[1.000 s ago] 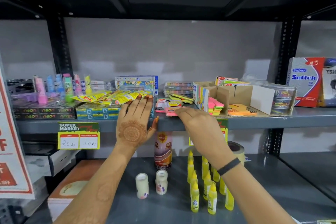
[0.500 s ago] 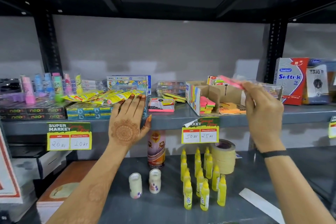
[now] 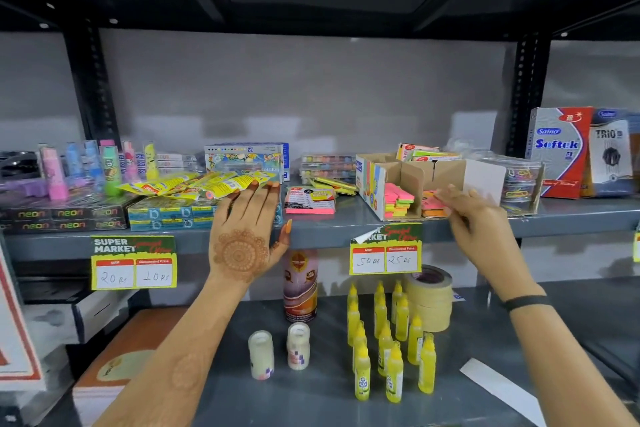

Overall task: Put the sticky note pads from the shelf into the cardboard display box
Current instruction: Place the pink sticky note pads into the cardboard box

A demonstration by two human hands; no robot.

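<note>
The cardboard display box (image 3: 412, 172) stands open on the middle shelf, right of centre. Its left compartment holds a stack of pink, green and yellow sticky note pads (image 3: 398, 199). My right hand (image 3: 474, 222) reaches into the right compartment from the front. Its fingertips pinch a pink sticky note pad (image 3: 431, 201) that rests on orange pads there. Another pink pad with a printed label (image 3: 310, 201) lies on the shelf left of the box, with yellow pads (image 3: 334, 184) behind it. My left hand (image 3: 242, 229) lies flat on the shelf edge, fingers spread, holding nothing.
Yellow packets (image 3: 207, 185) and blue boxes lie under my left fingertips. A clear tub of rubber bands (image 3: 519, 180) and a Softek box (image 3: 557, 152) stand right of the display box. Below are yellow glue bottles (image 3: 384, 340), tape rolls (image 3: 431, 298) and a spray can (image 3: 299, 284).
My right hand picked the pink pad off the shelf, carried it right and over the box, then lowered it into the right compartment. My left hand stayed put.
</note>
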